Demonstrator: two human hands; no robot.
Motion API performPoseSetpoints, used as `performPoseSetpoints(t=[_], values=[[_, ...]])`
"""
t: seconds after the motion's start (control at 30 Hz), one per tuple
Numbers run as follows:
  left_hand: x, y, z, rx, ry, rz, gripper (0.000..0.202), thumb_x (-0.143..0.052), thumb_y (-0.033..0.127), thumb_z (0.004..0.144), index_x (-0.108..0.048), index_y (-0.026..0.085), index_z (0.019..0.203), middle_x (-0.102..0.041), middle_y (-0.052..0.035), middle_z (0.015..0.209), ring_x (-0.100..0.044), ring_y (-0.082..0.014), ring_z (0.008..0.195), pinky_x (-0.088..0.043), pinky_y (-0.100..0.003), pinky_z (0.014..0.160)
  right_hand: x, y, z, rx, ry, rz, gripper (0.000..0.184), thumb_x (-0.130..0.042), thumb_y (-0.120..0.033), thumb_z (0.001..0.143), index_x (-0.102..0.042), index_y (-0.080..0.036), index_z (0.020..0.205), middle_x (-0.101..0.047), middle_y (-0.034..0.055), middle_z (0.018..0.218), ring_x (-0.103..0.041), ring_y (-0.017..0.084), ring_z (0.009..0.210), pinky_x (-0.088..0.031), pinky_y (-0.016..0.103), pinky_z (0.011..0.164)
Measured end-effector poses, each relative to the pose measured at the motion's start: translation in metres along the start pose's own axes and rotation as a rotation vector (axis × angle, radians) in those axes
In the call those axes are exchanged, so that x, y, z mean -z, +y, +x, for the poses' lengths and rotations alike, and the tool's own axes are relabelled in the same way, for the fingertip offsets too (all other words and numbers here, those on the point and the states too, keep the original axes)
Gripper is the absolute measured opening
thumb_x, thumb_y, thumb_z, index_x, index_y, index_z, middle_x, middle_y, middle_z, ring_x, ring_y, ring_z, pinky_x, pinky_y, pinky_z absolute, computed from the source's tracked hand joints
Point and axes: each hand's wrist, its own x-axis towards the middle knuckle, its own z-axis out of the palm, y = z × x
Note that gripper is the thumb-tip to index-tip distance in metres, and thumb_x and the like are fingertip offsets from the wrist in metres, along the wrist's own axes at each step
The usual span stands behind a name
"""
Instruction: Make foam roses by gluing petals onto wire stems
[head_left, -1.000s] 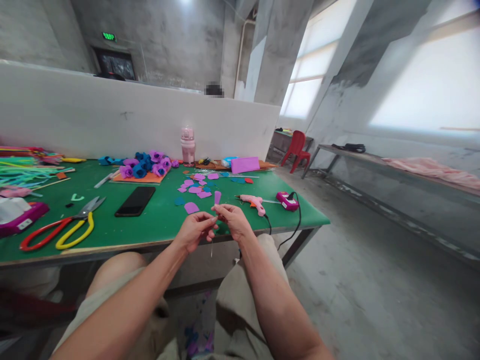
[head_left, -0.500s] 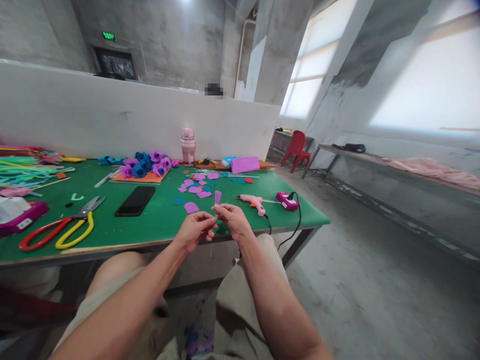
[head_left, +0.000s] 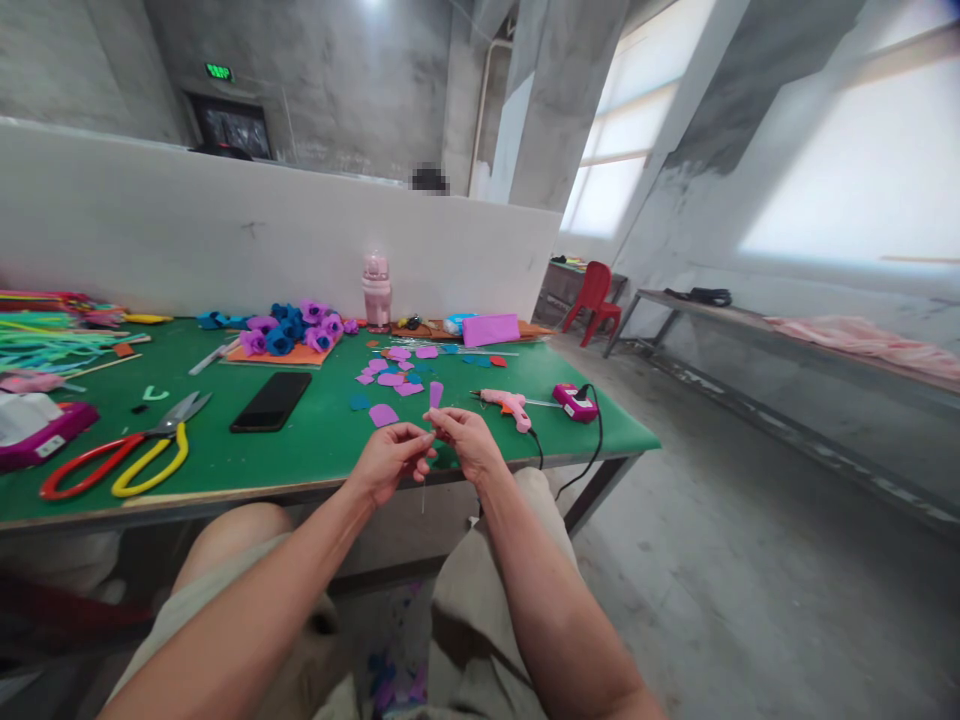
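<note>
My left hand (head_left: 391, 462) is closed in a pinch on a thin wire stem (head_left: 424, 495), which hangs down below the fingers. Right beside it, my right hand (head_left: 466, 440) pinches a narrow purple paper petal (head_left: 436, 394) that sticks up above the fingertips. The fingers of both hands meet over the table's front edge and hide where petal and stem come together. Just beyond them lie loose purple petals (head_left: 390, 379) and a blue petal (head_left: 359, 402). A pink glue gun (head_left: 507, 405) rests to the right of my hands.
On the green table (head_left: 330, 440) lie red-and-yellow scissors (head_left: 161, 440), a black phone (head_left: 271, 402) and finished paper flowers (head_left: 289, 328). A pink bottle (head_left: 377, 292) stands by the white partition (head_left: 285, 230). The glue gun's cord runs off the front edge near a purple power socket (head_left: 576, 402).
</note>
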Motion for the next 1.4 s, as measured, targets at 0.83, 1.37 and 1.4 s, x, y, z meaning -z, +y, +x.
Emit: performPoseSetpoints(t=[0.83,1.37,1.4], values=[[-0.003,0.000,-0.001,-0.053,0.070,-0.009,0.029,-0.075,0.030,0.057,-0.056,0.013,0.068,-0.063,-0.0001,0.059,-0.054,-0.0075,0.042,-0.045,-0.019,0.038,-0.008,-0.004,-0.005,0.196,0.062,-0.241,0.024,-0.068,-0.038,0.064,-0.070,-0.014,0.068,-0.067,0.0025,0.066,-0.055,0.013,0.062,-0.042,0.024,0.060],[-0.003,0.005,-0.004,-0.153,0.077,0.069,0.026,-0.073,0.033,0.060,-0.057,0.013,0.068,-0.064,0.0001,0.065,-0.056,-0.0084,0.042,-0.046,-0.021,0.039,-0.009,-0.006,-0.009,0.496,0.092,-0.516,0.017,-0.062,-0.035,0.073,-0.068,-0.020,0.068,-0.063,0.0012,0.066,-0.055,0.015,0.064,-0.041,0.026,0.063],[-0.003,0.006,-0.004,-0.167,0.079,0.076,0.026,-0.073,0.033,0.060,-0.058,0.013,0.069,-0.064,0.0001,0.065,-0.056,-0.0087,0.042,-0.046,-0.021,0.039,-0.010,-0.008,-0.011,0.521,0.093,-0.518,0.016,-0.062,-0.034,0.073,-0.068,-0.020,0.069,-0.062,0.0012,0.067,-0.055,0.015,0.065,-0.042,0.026,0.064]])
